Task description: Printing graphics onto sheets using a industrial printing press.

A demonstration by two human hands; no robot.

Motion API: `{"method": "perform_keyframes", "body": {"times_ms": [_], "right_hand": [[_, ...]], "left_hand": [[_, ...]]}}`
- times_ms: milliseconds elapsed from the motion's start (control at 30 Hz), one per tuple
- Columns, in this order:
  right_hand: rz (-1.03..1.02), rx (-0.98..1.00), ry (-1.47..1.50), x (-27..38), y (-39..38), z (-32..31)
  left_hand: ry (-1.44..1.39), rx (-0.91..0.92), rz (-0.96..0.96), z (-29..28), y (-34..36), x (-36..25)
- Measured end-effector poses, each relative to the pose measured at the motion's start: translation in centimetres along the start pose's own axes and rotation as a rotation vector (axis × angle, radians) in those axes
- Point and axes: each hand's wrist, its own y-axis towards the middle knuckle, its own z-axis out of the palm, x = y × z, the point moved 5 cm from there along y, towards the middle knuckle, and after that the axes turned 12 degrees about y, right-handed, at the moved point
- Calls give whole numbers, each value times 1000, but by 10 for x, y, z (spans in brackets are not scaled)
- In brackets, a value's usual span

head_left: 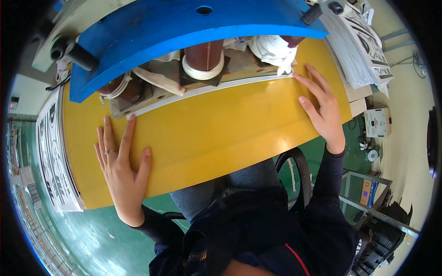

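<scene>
Yellow sheet [207, 138] lies flat on the table, long axis running left to right across the view, its far edge tucked under a white strip [207, 89] beside brown wound coils [203, 55]. Left hand [122, 172] presses palm-down near the sheet's near-left edge, fingers spread and gripping nothing; right hand [324, 110] lies flat at the far-right end, fingers extended, likewise released. Blue plate [184, 27] overhangs the coils, hiding their tops; stacks of printed sheets [363, 46] are cut off at right.

Both hands lie flat, fingers spread, on the yellow board [207, 138]: the left hand [120, 168] at its near-left part; the right hand [322, 108] at its right end; beyond it, wound coils [205, 57] under a blue plate [184, 23].
</scene>
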Motion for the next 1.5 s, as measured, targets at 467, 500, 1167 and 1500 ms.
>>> {"method": "perform_keyframes", "body": {"times_ms": [467,500,1167,1500], "right_hand": [[4,-1,-32,-1,-1,0],[4,0,-33,-1,-1,0],[17,-1,-9,-2,-3,0],[7,9,-21,-4,-3,1]], "left_hand": [[-3,-7,2,5,0,2],[5,-5,3,6,1,2],[19,-9,2,5,0,2],[10,-6,10,6,0,1]]}}
